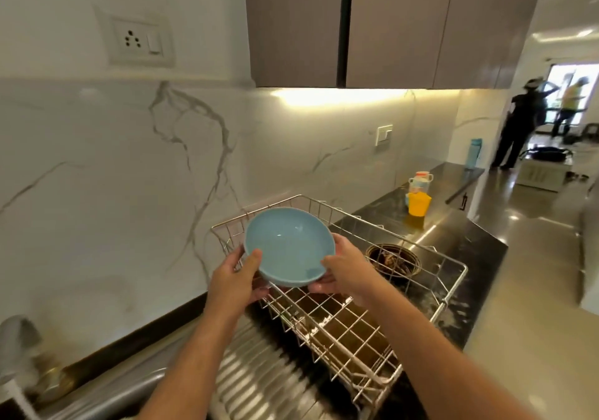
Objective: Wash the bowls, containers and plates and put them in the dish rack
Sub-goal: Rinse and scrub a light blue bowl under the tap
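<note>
Over a kitchen tabletop, a person is holding a blue bowl in both hands above the near-left end of a wire dish rack. The left hand is gripping the bowl's left rim, with the thumb lying over the edge and the fingers curled beneath. The right hand is gripping the lower right rim in the same way, thumb on top and fingers under the base. Neither hand is free; both are closed around the bowl.

The bowl is being held tilted, its hollow turned up and toward the camera, and it is hanging just above the rack's wires rather than resting on them. The rack is stretching away to the right and forward from the hands, its long axis running diagonally across the tabletop, so most of its open grid is lying beyond the right hand. Directly under the bowl, the wires seem bare. Both forearms are reaching forward side by side from the lower edge of the view, the left one passing over the ribbed steel drainboard. The bowl appears ready to be lowered, and setting it down seems to call for little more than a short drop and perhaps a turn onto its rim.
</note>
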